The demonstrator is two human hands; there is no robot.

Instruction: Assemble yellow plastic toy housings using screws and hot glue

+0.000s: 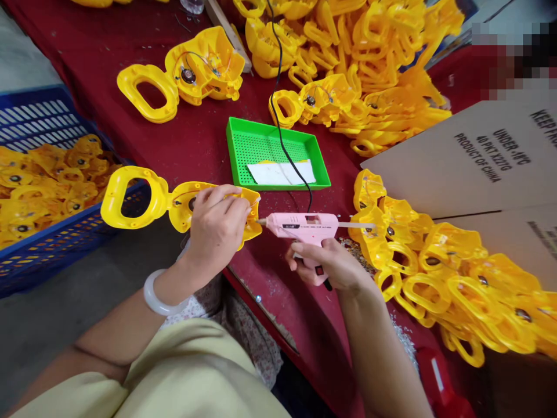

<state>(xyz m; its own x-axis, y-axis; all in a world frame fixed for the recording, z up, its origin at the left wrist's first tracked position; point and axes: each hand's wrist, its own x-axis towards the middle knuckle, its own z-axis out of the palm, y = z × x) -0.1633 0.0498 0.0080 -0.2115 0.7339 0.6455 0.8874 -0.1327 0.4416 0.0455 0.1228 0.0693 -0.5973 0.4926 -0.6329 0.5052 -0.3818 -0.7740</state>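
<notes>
My left hand (221,223) is closed on a yellow plastic shell (134,197), which has a large ring-shaped handle at its left end. Part of the shell's inside, with a dark round part, lies hidden behind my fingers. A pink hot glue gun (302,226) is gripped by its handle in my right hand (328,261). Its nozzle points left and sits at the right edge of the shell; whether it touches cannot be made out. A clear glue stick (357,224) sticks out of the gun's back.
A green perforated tray (274,187) holds a white sheet. Similar yellow shells (204,67) lie beyond it, and more are heaped at right (456,278). A blue basket (52,223) of shells stands left. A carton (478,151) is at right; a black cord (278,87) crosses the tray.
</notes>
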